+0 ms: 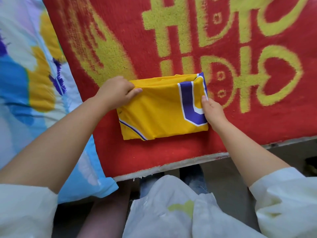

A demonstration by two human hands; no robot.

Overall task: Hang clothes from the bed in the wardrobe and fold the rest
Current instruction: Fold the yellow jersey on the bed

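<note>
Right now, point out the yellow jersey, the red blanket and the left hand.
yellow jersey (154, 110), head view, plain yellow middle.
red blanket (154, 152), head view, bare red strip below the jersey.
left hand (118, 90), head view, back of hand.

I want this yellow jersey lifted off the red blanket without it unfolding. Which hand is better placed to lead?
Probably the left hand: it pinches the yellow jersey at its folded left edge. The right hand only holds the right edge.
</note>
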